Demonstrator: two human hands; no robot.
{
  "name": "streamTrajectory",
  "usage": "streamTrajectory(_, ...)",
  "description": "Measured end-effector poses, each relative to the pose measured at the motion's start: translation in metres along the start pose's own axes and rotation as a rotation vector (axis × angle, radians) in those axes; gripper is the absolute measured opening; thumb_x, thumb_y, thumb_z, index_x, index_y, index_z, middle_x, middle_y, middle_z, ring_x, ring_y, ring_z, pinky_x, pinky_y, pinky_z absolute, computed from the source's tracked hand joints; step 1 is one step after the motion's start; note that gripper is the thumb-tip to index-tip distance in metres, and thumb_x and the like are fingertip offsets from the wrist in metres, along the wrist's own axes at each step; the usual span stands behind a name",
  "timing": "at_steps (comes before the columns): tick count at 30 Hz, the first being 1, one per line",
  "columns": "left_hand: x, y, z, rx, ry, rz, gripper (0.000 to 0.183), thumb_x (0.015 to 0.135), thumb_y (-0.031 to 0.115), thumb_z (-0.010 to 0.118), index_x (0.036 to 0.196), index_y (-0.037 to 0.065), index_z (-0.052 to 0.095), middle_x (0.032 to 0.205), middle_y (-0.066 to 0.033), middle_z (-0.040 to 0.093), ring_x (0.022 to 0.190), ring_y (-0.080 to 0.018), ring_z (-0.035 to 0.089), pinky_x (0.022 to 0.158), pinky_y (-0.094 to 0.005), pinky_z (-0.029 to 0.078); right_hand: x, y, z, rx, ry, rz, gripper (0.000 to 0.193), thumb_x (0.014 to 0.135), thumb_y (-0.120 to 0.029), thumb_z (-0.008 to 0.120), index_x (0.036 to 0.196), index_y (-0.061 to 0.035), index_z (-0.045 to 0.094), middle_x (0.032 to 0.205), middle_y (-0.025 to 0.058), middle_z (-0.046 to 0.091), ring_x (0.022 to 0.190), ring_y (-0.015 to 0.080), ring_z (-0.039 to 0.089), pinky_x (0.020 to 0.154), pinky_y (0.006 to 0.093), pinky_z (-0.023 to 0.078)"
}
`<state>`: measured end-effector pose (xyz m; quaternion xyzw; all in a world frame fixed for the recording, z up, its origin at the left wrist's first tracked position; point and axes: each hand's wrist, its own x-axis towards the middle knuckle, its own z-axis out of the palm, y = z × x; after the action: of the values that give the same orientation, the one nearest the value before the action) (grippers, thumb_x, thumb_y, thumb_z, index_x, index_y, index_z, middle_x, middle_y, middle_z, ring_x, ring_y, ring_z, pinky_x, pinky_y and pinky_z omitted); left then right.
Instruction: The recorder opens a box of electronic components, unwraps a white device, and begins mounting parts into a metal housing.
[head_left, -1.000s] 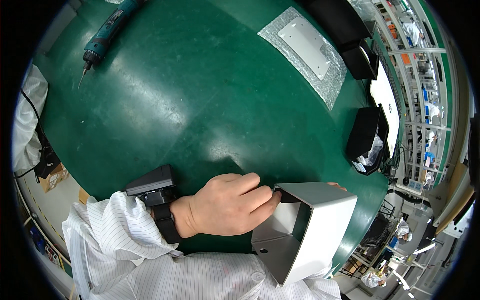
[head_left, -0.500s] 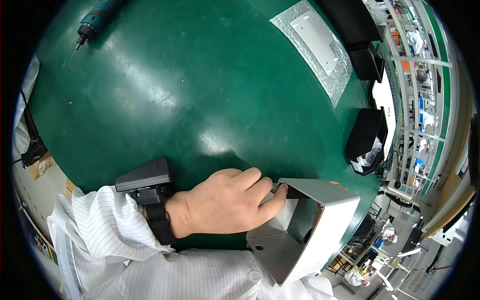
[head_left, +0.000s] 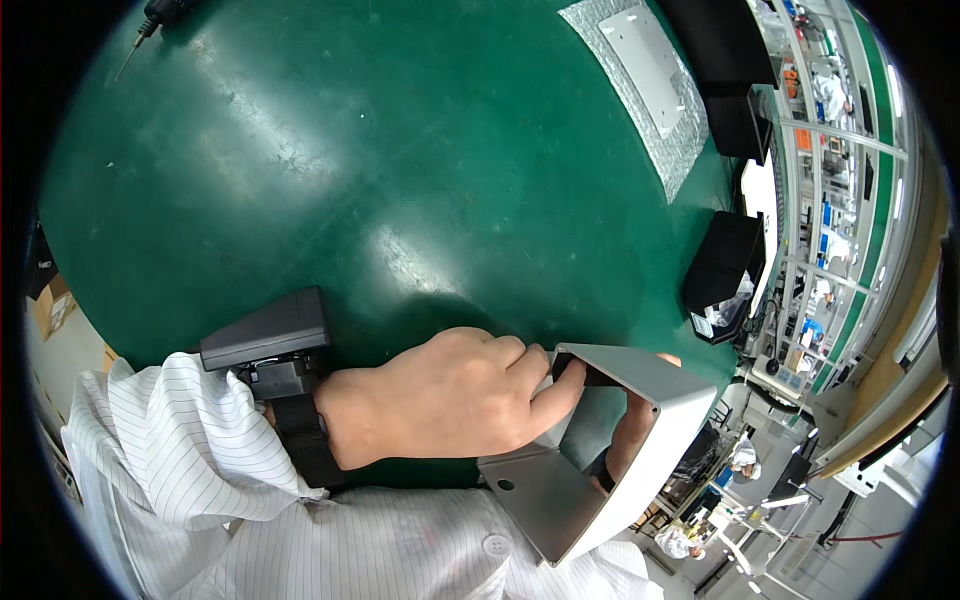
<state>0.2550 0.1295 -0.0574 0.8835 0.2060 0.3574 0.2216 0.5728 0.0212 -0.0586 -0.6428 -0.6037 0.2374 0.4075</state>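
Observation:
A light-grey bent sheet-metal housing (head_left: 660,460), open-sided like a frame, is tilted near the table's front edge, close to my body. My left hand (head_left: 465,395) is closed on its upper left corner, with a finger reaching just inside the rim. Beside that finger, a dark strip (head_left: 600,378) shows under the housing's top wall; what it is I cannot make out. My right hand (head_left: 628,440) grips the housing from the far right side. It is seen partly through the opening, a fingertip showing over the top edge, and the rest is hidden by the metal.
On the green table (head_left: 300,190), a power screwdriver (head_left: 160,15) lies at the far left. A flat metal plate (head_left: 643,65) rests on bubble wrap (head_left: 685,150) at the back right. Black bins (head_left: 722,262) stand along the right edge. A black device (head_left: 270,330) is strapped to my left wrist.
My view has shifted slightly, so the screwdriver now sits nearer the upper left rim. The housing has turned a little, and more of my right hand shows through its opening.

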Motion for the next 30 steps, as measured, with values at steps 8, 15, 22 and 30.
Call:
streamTrajectory(8, 0.000, 0.003, -0.001, 0.018, -0.011, -0.005, 0.039, 0.075, 0.012, 0.061, 0.112, 0.001, 0.069, 0.078, -0.0050, 0.058, 0.055, -0.0090, 0.051, 0.046, -0.0216, 0.045, -0.003, -0.005, -0.004, -0.118, 0.025, 0.030, 0.022, 0.088, -0.020, 0.071, 0.095, -0.0010, 0.062, 0.082, 0.0049, 0.060, 0.073, 0.0128, 0.055, 0.071, 0.0274, 0.045)
streamTrajectory(15, 0.000, 0.006, 0.000, 0.057, -0.019, -0.051, 0.042, 0.076, 0.014, 0.060, 0.115, 0.002, 0.069, 0.071, -0.0010, 0.046, 0.053, -0.0086, 0.048, 0.044, -0.0215, 0.042, 0.022, -0.092, 0.052, -0.241, 0.152, 0.345, 0.021, 0.087, -0.017, 0.071, 0.095, 0.0009, 0.063, 0.085, 0.0039, 0.061, 0.074, 0.0121, 0.056, 0.070, 0.0254, 0.044)
streamTrajectory(22, 0.001, 0.009, 0.005, 0.041, -0.019, -0.077, 0.044, 0.078, 0.017, 0.060, 0.119, 0.005, 0.068, 0.070, -0.0010, 0.043, 0.052, -0.0091, 0.047, 0.043, -0.0215, 0.040, 0.019, -0.085, 0.048, -0.085, 0.216, 0.326, 0.015, 0.090, -0.009, 0.069, 0.098, 0.0017, 0.064, 0.091, 0.0051, 0.065, 0.079, 0.0120, 0.060, 0.071, 0.0252, 0.046)
streamTrajectory(30, 0.003, 0.014, 0.002, 0.027, -0.026, -0.144, 0.043, 0.078, 0.019, 0.061, 0.119, 0.006, 0.068, 0.070, -0.0025, 0.041, 0.048, -0.0089, 0.045, 0.040, -0.0216, 0.039, 0.021, -0.084, 0.047, -0.065, 0.242, 0.317, 0.012, 0.089, -0.004, 0.069, 0.098, 0.0025, 0.066, 0.094, 0.0075, 0.069, 0.080, 0.0128, 0.063, 0.070, 0.0253, 0.049)
